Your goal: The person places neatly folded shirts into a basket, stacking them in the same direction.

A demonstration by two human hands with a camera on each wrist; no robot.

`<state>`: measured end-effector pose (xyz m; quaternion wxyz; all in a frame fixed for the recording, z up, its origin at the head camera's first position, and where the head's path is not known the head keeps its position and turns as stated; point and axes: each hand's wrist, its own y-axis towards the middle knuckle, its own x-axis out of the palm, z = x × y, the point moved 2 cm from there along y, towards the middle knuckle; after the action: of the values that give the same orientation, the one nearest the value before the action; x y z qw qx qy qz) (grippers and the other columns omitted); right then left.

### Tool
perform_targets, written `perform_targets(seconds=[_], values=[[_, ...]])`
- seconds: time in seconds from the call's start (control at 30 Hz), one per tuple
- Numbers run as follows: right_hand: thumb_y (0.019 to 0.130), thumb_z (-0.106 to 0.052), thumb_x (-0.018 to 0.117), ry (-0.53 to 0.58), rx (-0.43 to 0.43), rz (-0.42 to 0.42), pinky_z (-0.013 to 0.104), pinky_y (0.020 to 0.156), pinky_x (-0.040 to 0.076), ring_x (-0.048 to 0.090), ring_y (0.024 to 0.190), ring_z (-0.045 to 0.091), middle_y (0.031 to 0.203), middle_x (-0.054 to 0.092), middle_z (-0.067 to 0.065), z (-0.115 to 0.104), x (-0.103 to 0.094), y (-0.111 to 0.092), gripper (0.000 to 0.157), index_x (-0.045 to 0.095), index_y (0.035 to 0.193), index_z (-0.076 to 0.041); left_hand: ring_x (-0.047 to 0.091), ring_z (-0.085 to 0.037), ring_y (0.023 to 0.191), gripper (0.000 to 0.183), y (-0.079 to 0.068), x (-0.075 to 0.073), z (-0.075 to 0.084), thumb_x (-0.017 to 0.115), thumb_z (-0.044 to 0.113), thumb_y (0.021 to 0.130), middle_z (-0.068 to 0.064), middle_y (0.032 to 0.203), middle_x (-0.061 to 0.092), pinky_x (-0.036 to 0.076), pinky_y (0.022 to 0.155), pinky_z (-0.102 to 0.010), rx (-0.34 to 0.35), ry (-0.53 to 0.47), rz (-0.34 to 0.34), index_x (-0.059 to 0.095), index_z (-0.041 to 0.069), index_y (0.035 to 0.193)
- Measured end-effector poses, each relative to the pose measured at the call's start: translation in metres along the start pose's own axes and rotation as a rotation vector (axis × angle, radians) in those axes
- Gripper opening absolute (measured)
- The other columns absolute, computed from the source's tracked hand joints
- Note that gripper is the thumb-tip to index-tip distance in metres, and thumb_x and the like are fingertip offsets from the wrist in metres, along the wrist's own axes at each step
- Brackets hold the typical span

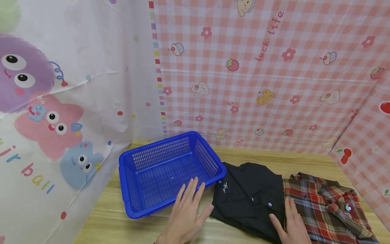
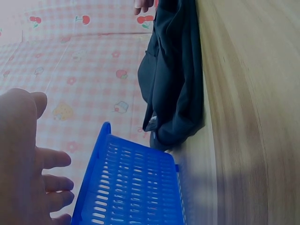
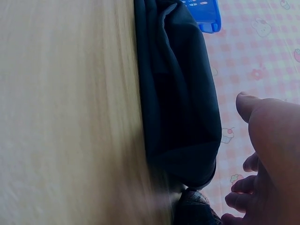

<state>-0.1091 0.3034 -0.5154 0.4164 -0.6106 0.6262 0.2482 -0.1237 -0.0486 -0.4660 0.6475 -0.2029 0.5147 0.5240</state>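
Observation:
A blue plastic basket (image 1: pixel 172 207) stands on the table, and no item shows inside it. To its right lies a folded black shirt (image 1: pixel 243 189) with light buttons and a small chest emblem. Beyond that is a folded plaid shirt (image 1: pixel 323 217) in red, brown and tan. My left hand (image 1: pixel 189 211), fingers spread, hovers by the basket's near rim and holds nothing. Over the seam between both shirts is my right hand (image 1: pixel 290 222), its fingers extended. In the right wrist view, that hand (image 3: pixel 272 150) appears raised above the black shirt (image 3: pixel 187 93).
The wooden table (image 1: pixel 100 217) meets a pink checked cloth wall (image 1: pixel 243 84) at the back. A white cartoon-print cloth (image 1: pixel 100 51) hangs at the left, and another pink cloth panel (image 1: pixel 368 135) rises at the right. The basket's right corner sits against the black shirt's edge.

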Motion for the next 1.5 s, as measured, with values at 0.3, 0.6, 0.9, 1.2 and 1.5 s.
perform_targets(seconds=[0.3,0.6,0.9,1.2,1.5], values=[[0.103,-0.065,0.044,0.008,0.017,-0.028,0.074,0.118,0.004,0.001,0.148,0.062,0.161,-0.01,0.042,0.001,0.004,0.0,0.108,-0.007,0.158,0.011,0.026,-0.029,0.156,0.066,-0.002,0.003,0.002,0.041,0.053,0.108,-0.014,0.167,0.033,0.02,0.126,-0.051,0.032,0.0,0.059,0.044,0.009,0.157],[0.103,-0.065,0.045,0.017,0.028,-0.039,0.073,0.119,0.002,-0.001,0.149,0.061,0.162,-0.013,0.041,0.001,0.006,-0.001,0.108,-0.009,0.158,0.011,0.03,-0.03,0.154,0.063,-0.004,0.008,0.002,0.045,0.051,0.108,-0.014,0.165,0.037,0.026,0.124,-0.051,0.056,0.008,0.089,0.048,0.009,0.154],[0.104,-0.062,0.046,-0.013,-0.034,0.029,0.076,0.116,0.01,0.008,0.146,0.064,0.16,-0.001,0.046,0.003,0.011,-0.002,0.104,0.001,0.157,0.016,0.035,-0.029,0.152,0.061,-0.006,0.012,0.005,0.05,0.049,0.106,-0.015,0.162,0.041,0.027,0.124,-0.046,0.091,0.048,0.139,0.052,0.008,0.151],[0.103,-0.064,0.044,-0.019,0.012,-0.029,0.072,0.12,0.003,0.003,0.148,0.061,0.161,-0.004,0.044,0.0,0.012,-0.001,0.105,0.001,0.158,0.014,0.039,-0.03,0.15,0.059,-0.007,0.015,0.007,0.051,0.047,0.106,-0.018,0.159,0.044,0.034,0.121,-0.047,0.134,0.037,0.161,0.055,0.006,0.148],[0.102,-0.065,0.045,-0.024,0.028,-0.043,0.07,0.121,0.002,0.003,0.149,0.06,0.161,-0.003,0.043,-0.003,0.016,-0.002,0.106,0.002,0.159,0.013,0.042,-0.034,0.147,0.055,-0.008,0.019,0.009,0.052,0.044,0.106,-0.019,0.156,0.048,0.041,0.117,-0.048,0.177,0.019,0.182,0.059,0.005,0.144]])
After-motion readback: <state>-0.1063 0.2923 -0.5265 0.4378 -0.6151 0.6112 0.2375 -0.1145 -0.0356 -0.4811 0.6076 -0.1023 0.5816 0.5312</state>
